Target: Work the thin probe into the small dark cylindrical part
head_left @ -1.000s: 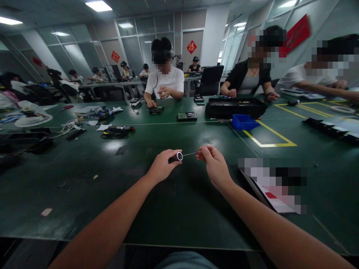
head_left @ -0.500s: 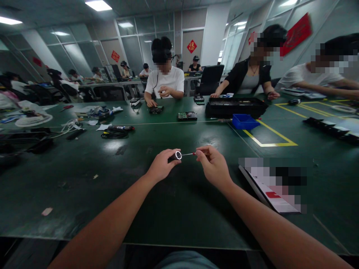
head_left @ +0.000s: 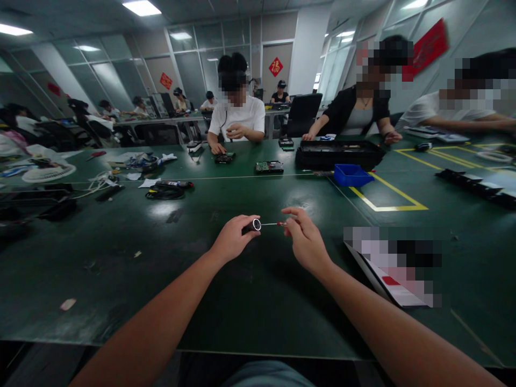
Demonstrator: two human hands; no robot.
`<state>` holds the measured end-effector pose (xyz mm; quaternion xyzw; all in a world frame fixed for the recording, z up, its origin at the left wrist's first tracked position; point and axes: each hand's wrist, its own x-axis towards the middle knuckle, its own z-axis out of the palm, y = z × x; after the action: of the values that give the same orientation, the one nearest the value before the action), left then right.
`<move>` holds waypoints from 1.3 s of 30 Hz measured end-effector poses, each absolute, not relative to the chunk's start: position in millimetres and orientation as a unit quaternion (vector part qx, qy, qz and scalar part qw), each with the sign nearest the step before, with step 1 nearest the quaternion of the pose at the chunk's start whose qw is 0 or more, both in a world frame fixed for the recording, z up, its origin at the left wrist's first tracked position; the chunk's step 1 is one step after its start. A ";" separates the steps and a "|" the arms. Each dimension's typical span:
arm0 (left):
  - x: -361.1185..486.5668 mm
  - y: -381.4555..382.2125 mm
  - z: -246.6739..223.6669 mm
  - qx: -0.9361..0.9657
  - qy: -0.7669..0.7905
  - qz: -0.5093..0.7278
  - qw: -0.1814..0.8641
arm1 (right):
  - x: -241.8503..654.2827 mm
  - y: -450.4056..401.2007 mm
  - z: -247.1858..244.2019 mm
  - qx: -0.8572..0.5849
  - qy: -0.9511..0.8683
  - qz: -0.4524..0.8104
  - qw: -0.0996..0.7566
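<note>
Left hand (head_left: 234,237) closed around a dark tube (head_left: 249,227), its bright-ringed end exposed and the rest covered by the palm and fingers. Right hand (head_left: 309,239) pinching the red handle of a thin screwdriver (head_left: 278,223), mostly concealed by the fingers; the shaft points at the ringed end, though whether its tip enters cannot be told. Both are held above the green bench (head_left: 242,317). Right of the right forearm, a flat box (head_left: 405,294) has its top largely obscured by pixelation. Farther off, a blue tray (head_left: 350,176) partly hides a black case (head_left: 338,157), contents indistinct.
</note>
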<state>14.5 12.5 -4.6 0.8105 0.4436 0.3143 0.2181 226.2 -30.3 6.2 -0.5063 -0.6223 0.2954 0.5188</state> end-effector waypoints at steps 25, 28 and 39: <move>9.2 20.3 0.0 0.824 0.425 0.325 0.186 | 217.5 -13.7 -3.2 -0.407 -0.244 0.624 0.621; 7.3 22.1 -0.7 0.830 0.446 0.291 0.165 | 219.3 -12.6 -3.6 -0.423 -0.228 0.610 0.629; 11.0 19.7 -4.2 0.838 0.441 0.269 0.176 | 219.6 -12.9 -10.3 -0.472 -0.413 0.456 0.631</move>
<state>11.0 19.7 -4.2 0.8378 0.4413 0.2689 0.1764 219.6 -12.9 -10.3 -0.4725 -0.4131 0.4559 0.6311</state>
